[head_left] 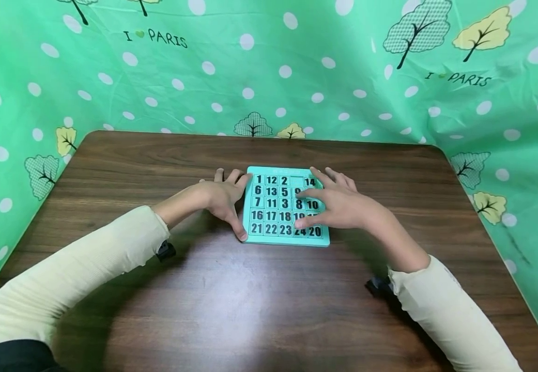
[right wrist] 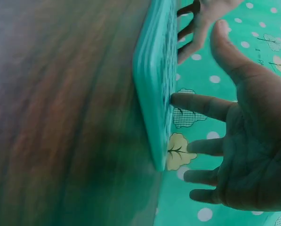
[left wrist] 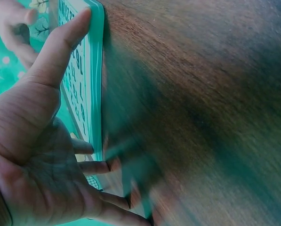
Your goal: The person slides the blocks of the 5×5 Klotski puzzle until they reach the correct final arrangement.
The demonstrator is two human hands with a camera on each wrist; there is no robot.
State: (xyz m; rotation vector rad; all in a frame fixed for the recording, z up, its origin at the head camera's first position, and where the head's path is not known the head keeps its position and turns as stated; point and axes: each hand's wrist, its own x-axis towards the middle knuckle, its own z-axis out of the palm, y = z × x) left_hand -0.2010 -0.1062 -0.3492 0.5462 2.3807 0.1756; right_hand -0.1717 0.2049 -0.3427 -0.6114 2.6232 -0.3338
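Note:
A turquoise sliding number puzzle (head_left: pixel 271 203) lies flat on the brown wooden table, its black-numbered tiles facing up. One vacant slot shows in its top row, between the tiles 2 and 14. My left hand (head_left: pixel 224 199) braces the puzzle's left side with spread fingers; in the left wrist view its thumb (left wrist: pixel 65 44) rests on the frame's rim near a corner. Over the right-hand columns hovers my right hand (head_left: pixel 343 204), fingers extended. In the right wrist view its index finger (right wrist: pixel 201 104) touches the tile face, while the thumb is raised off it. Some right-side tiles are hidden beneath this hand.
The wooden table (head_left: pixel 231 305) reaches toward me and to both sides. Behind and beside it hangs a green dotted cloth (head_left: pixel 259 67) printed with trees. Dark wrist straps show at the left cuff (head_left: pixel 165 250) and the right cuff (head_left: pixel 378 287).

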